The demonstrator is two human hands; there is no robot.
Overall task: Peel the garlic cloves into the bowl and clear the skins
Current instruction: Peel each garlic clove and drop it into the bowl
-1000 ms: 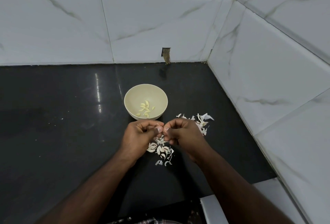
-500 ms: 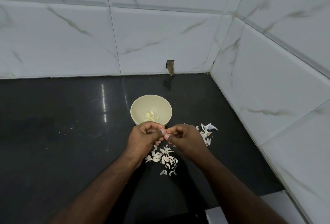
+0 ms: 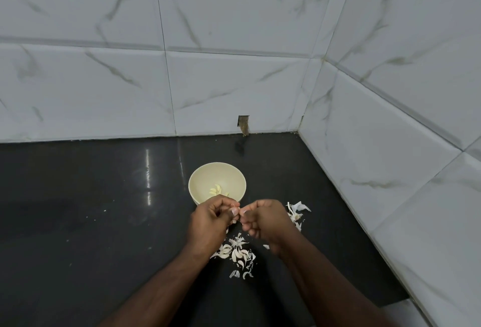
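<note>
While both hands meet just below the centre of the frame, the peeling step looks to be in hand: the left hand (image 3: pixel 208 220) and the right hand (image 3: pixel 265 218) have their fingers curled, thumb tips nearly touching, apparently pinching a garlic clove (image 3: pixel 235 213) between them, though it is almost wholly hidden and only a pale sliver shows. Just above the hands sits the cream bowl (image 3: pixel 200 178) with a few peeled cloves (image 3: pixel 217 190) at its bottom. Next, I judge, the skin must be picked loose with a nail and the bare clove dropped forward into the bowl, a short reach. Loose skins (image 3: pixel 238 251) lie on the dark surface (image 3: pixel 91 209) beneath the wrists, and a second heap (image 3: pixel 296 213) lies right of the right hand; these are yet to be cleared. White tiled walls (image 3: pixel 234 40) close the corner at the upper right. Nothing stands between hands and bowl.
</note>
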